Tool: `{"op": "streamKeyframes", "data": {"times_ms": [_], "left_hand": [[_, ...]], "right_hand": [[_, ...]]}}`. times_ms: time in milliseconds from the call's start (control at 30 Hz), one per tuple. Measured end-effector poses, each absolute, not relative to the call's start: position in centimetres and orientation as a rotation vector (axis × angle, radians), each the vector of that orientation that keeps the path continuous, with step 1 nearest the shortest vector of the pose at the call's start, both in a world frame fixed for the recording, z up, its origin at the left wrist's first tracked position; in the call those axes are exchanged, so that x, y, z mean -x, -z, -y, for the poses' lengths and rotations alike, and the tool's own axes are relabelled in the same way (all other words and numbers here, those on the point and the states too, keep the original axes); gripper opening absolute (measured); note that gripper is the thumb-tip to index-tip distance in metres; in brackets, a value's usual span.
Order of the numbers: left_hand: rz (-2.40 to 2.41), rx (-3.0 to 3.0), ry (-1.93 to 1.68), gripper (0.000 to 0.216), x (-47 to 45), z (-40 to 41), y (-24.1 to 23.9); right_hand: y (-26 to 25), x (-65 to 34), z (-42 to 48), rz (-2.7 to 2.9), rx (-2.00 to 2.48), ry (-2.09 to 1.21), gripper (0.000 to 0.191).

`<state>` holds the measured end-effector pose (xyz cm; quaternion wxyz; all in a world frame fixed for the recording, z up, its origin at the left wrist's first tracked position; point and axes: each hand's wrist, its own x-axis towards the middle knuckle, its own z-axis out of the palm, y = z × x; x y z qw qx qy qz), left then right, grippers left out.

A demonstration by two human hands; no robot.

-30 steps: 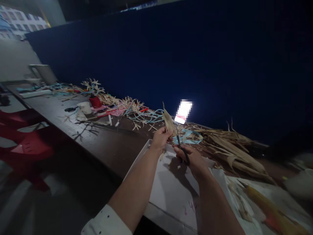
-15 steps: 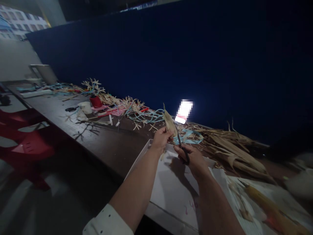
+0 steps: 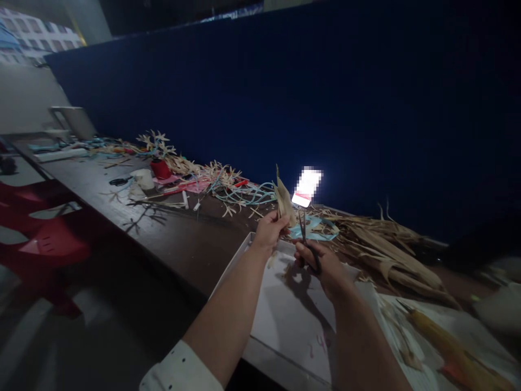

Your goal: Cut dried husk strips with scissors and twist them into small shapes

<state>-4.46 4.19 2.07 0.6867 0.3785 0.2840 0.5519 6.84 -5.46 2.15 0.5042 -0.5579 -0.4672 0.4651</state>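
Observation:
Between the thumb and fingers of my left hand (image 3: 272, 231) is a pale dried husk leaf (image 3: 284, 201), its pointed tip upward. My right hand (image 3: 319, 266) grips dark scissors (image 3: 309, 250) by the handles. Their blades point up, slightly parted, just to the right of the leaf and apart from it. Both hands are above a shallow white box (image 3: 280, 307) with handwritten marks on its near part; small scraps lie inside it.
Long dried husks (image 3: 391, 250) lie to the right, beside light-blue ribbon (image 3: 319, 227). A lit phone (image 3: 306, 189) leans by the dark blue wall. Farther left are a red thread spool (image 3: 160, 169) and white tape roll (image 3: 142, 178). Red chairs (image 3: 52, 239) stand left; a wooden-handled tool (image 3: 443, 336) lies right.
The scissors have drawn back a little to the right, away from the leaf, and their blades have parted. My left hand holds the leaf in nearly the same place, slightly more upright.

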Motion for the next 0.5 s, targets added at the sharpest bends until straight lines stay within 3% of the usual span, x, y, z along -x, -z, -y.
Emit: {"op": "streamKeyframes", "data": {"times_ms": [300,500], "left_hand": [[-0.630,-1.009,-1.188,0.028,4.50,-4.28,-1.64],[-0.693,-1.214,-1.178,0.018,4.95,-3.94,-1.76]], "right_hand": [[-2.48,-7.00,5.64,1.119,1.411,-1.063,0.043],[-2.37,-7.66,5.63,1.150,1.436,-1.049,0.038]]}}
